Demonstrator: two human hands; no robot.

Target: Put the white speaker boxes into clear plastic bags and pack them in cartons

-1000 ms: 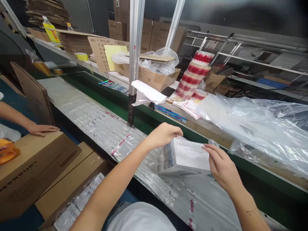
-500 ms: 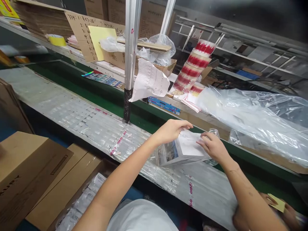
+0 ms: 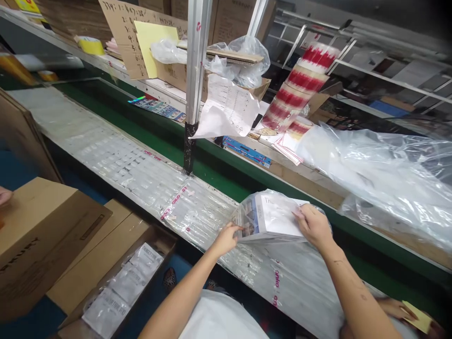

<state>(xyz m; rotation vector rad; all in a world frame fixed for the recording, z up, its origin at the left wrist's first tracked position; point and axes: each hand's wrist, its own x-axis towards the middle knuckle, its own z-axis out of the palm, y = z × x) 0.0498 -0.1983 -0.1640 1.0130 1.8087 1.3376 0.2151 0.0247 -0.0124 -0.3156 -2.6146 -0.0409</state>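
Observation:
A small white product box [image 3: 271, 216] in a clear plastic bag lies on a stack of flat plastic bags [image 3: 148, 179] along the bench edge. My left hand [image 3: 226, 238] pinches the box's near left corner with closed fingers. My right hand [image 3: 312, 226] grips the box's right end, fingers pressed on its top and the bag's open end.
An aluminium post [image 3: 193, 84] rises just behind the bags. Beyond the green belt [image 3: 226, 176] are tape rolls [image 3: 303, 89], a paper sheet [image 3: 229, 110] and a big plastic sheet [image 3: 388, 174]. Cardboard cartons [image 3: 49, 240] with bagged boxes [image 3: 123, 282] sit below left. Another person's hand [image 3: 406, 310] holds a yellow note.
My left hand has moved from the box's top far edge down to its near left corner. The bag now covers more of the box. The view shifted slightly.

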